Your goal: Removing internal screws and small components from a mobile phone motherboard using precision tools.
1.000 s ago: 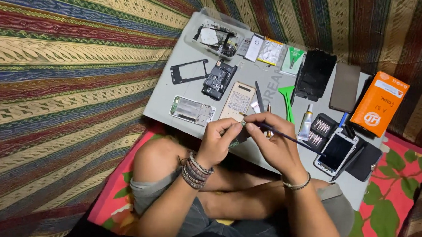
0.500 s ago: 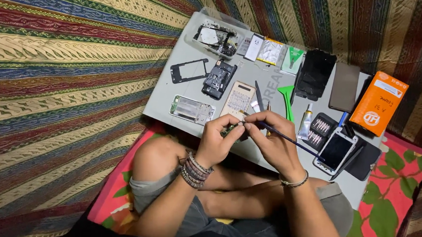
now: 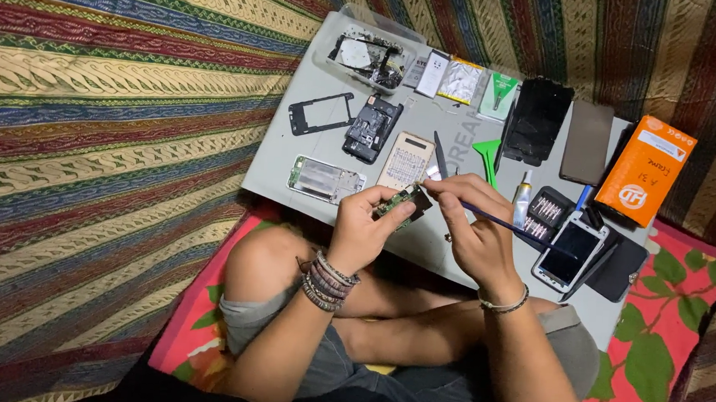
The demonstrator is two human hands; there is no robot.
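Nearest, above the crossed legs, the left hand [image 3: 362,226] pinches a small green circuit board [image 3: 401,204] between thumb and fingertips, holding it in the air just over the near edge of the grey bench [image 3: 282,159]. The right hand [image 3: 476,233] has its fingers pressed together around a thin dark-handled tool [image 3: 506,225], its tip brought to the board's right end. The grip on the board looks narrow, so a hard push from the tool could probably twist it loose and drop it onto the lap or the red floral mat [image 3: 664,344]. A slip of the tip might also scratch the board or jab the left thumb. Just beyond the hands lie a beige panel [image 3: 407,158] and a metal phone frame [image 3: 324,179]; a fallen board could knock against them. To the right, an open case of small bits [image 3: 544,212] sits near the right wrist, beside a phone with a white edge [image 3: 568,254], and a wide sweep of the elbow would likely scatter the bits. Farther back stand a black frame [image 3: 320,113], a dark phone chassis [image 3: 371,129], a green pry tool [image 3: 487,155], a clear plastic tray [image 3: 369,54] of parts and an orange box [image 3: 646,169], well apart from the hands and at little risk.
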